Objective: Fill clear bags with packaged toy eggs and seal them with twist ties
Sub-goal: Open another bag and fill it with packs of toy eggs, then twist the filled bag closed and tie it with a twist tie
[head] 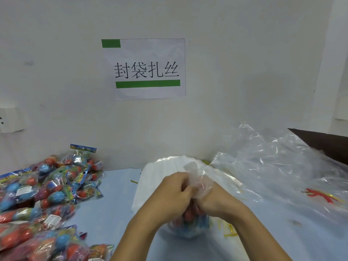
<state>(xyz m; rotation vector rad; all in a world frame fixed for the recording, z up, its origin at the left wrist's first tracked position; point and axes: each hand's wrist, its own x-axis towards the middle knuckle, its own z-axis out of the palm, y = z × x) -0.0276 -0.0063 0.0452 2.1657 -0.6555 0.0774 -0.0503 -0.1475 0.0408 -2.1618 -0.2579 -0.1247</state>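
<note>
Close in, the left hand (174, 187) and right hand (211, 194) both pinch the gathered neck of a clear bag (190, 226) of toy eggs standing on the pale blue surface (113, 208) (its loose top sticks up between them). Left lies a heap of packaged toy eggs (49, 193), right a pile of empty clear bags (278, 166), and beyond, a paper sign (146, 69) on the wall.

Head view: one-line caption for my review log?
Both hands, left hand and right hand, grip the gathered neck of a clear bag of toy eggs.

Left hand (174, 189), right hand (211, 196) grip gathered neck of filled clear bag (190, 226).
</note>
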